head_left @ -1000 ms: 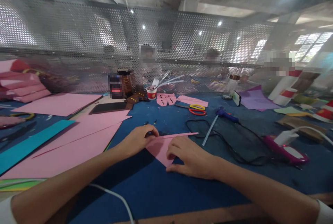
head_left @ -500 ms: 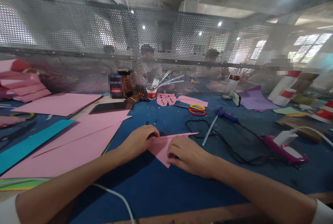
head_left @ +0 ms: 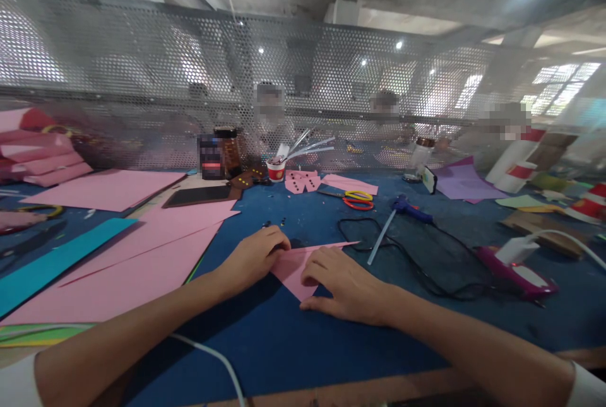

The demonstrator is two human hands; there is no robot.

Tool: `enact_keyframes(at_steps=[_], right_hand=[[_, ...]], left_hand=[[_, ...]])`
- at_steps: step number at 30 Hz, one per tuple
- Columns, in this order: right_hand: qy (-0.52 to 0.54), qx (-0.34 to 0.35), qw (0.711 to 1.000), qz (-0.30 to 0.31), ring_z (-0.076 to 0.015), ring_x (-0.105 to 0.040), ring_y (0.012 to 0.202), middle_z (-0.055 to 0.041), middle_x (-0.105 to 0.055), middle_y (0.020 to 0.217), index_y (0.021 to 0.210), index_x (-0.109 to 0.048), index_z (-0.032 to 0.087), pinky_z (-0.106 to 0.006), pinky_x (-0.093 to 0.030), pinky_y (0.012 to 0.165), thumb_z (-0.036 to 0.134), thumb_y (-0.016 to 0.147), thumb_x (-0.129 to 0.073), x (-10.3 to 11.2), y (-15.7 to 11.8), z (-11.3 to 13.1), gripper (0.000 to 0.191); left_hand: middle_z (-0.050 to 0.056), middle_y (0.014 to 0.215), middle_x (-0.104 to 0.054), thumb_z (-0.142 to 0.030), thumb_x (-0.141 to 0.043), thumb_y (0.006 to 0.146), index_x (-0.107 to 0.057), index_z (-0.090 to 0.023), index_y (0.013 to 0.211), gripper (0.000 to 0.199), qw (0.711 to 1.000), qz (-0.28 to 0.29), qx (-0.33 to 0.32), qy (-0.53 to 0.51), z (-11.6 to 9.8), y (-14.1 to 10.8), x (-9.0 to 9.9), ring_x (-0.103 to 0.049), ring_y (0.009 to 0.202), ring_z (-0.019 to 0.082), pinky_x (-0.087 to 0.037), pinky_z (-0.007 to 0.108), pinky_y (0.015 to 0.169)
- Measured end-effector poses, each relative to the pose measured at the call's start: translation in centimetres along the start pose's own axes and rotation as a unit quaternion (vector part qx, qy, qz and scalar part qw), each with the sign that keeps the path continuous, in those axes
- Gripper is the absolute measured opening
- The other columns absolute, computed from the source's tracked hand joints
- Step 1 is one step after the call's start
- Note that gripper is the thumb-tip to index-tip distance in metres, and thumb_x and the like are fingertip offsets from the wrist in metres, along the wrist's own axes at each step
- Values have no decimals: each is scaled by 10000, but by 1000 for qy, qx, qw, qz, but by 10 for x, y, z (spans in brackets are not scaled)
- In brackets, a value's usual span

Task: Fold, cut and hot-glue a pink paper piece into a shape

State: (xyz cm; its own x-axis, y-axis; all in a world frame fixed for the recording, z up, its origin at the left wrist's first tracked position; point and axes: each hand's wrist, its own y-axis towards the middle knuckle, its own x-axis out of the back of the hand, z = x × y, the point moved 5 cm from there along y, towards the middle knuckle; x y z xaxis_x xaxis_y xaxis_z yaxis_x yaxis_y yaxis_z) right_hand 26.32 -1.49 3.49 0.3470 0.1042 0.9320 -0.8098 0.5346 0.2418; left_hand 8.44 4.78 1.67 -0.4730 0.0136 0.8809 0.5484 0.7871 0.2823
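A folded piece of pink paper (head_left: 293,274) lies on the blue table in front of me, its lower end coming to a point and a thin strip reaching right. My left hand (head_left: 260,252) is closed at the paper's left corner, fingers curled over it and the fingertips partly hidden. Over the paper's right part rests my right hand (head_left: 338,284), its fingers bent on the sheet and its thumb spread away near the lower tip. Beyond them lie scissors (head_left: 358,199) with red and yellow handles and a spotted pink paper piece (head_left: 303,181).
Large pink sheets (head_left: 137,268) and a teal strip (head_left: 71,255) cover the left side, with a dark tablet (head_left: 199,195) behind. To the right lie a blue glue gun (head_left: 411,209), its black cord and a magenta power strip (head_left: 518,277). A perforated metal screen (head_left: 312,66) stands behind.
My right thumb has moved down and away from the fingers, opening a gap at the paper's lower tip. The left hand has hardly moved.
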Motion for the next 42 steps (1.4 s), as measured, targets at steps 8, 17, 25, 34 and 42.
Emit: enact_keyframes(at_steps=[8, 17, 25, 34, 42], right_hand=[[8, -15, 1000, -8, -216, -533, 1069, -71, -633, 1083, 1053, -613, 174, -336, -405, 922, 444, 917, -643, -3, 0, -3, 304], [12, 6, 1000, -3, -235, -543, 1063, -90, -621, 1101, 1075, -639, 167, -349, -428, 898, 509, 887, -656, -2, -1, -7, 390], [5, 15, 1000, -11, -214, -550, 1028, -77, -628, 1063, 1032, -642, 165, -330, -425, 885, 412, 926, -640, -3, 1, -6, 269], [26, 13, 999, -22, -204, -559, 1019, -66, -633, 1055, 1039, -636, 168, -308, -427, 877, 344, 897, -688, -2, 2, -7, 232], [27, 13, 1000, -8, -216, -555, 1079, -72, -630, 1123, 1115, -621, 179, -332, -418, 942, 397, 868, -715, 5, -2, -9, 343]], left_hand=[[29, 962, -640, -97, -503, 894, -674, -211, 907, 206, 1000, -24, -5, 7, 0, 1, 0, -574, 969, 192, -437, 323, 896], [42, 977, -621, -71, -457, 901, -690, -194, 951, 268, 1000, 24, -8, 16, -4, -1, -1, -601, 904, 176, -457, 301, 817], [66, 1069, -591, -259, -451, 995, -657, -207, 1140, 257, 996, 84, -31, 21, -10, -16, 4, -566, 977, 199, -448, 325, 865], [61, 1103, -611, -566, -755, 761, -665, -239, 1175, 535, 992, 91, -57, 66, -13, -17, 12, -536, 1040, 253, -400, 385, 939], [59, 1084, -616, -357, -687, 887, -667, -228, 1157, 300, 991, 82, -57, 92, -16, -18, 8, -546, 1009, 232, -405, 361, 894]])
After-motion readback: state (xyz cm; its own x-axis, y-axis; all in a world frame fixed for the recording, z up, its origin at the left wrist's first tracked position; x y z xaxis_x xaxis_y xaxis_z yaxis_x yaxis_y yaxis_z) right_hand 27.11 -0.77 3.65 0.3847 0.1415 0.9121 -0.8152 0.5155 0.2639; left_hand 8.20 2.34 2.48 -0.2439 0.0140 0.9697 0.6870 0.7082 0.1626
